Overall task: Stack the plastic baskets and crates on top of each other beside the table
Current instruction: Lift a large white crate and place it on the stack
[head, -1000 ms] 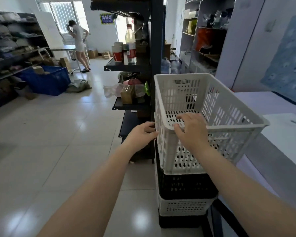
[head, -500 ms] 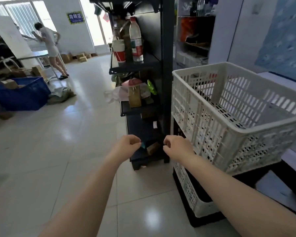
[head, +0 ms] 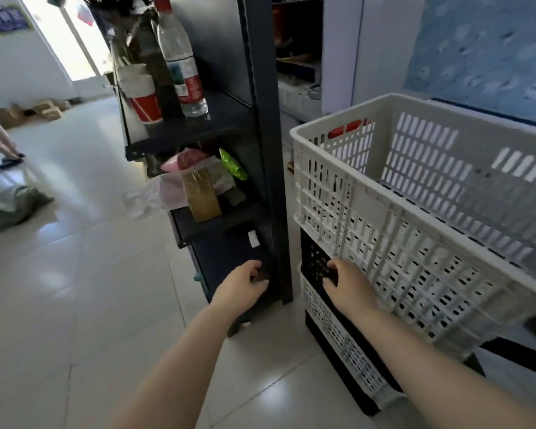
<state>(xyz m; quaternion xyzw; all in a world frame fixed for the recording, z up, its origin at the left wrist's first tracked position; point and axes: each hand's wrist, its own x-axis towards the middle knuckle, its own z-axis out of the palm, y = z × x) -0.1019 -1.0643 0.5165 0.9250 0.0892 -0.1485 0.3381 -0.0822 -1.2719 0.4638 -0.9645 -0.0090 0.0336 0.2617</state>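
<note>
Beside the table frame (head: 514,356) stands a stack of crates. A large white slotted crate (head: 381,209) sits on top, empty inside. Under it is a black crate (head: 313,258), then a white basket (head: 328,323), and a black crate (head: 358,394) on the floor. My right hand (head: 350,287) is low at the stack's near end, fingers hooked into the upper black crate's wall just below the white crate. My left hand (head: 240,289) hangs loosely curled in front of the black shelf unit's bottom, left of the stack, holding nothing that I can see.
A tall black shelf unit (head: 265,150) stands close to the left of the stack, carrying a water bottle (head: 181,66), a red and white cup (head: 141,94) and bags. Glossy tiled floor (head: 75,305) spreads left. A person's feet (head: 8,156) show at the far left.
Both hands left the top white crate's rim and dropped. The right hand has reached the black crate's end; the left has sunk to the shelf's base. My view has moved closer and lower.
</note>
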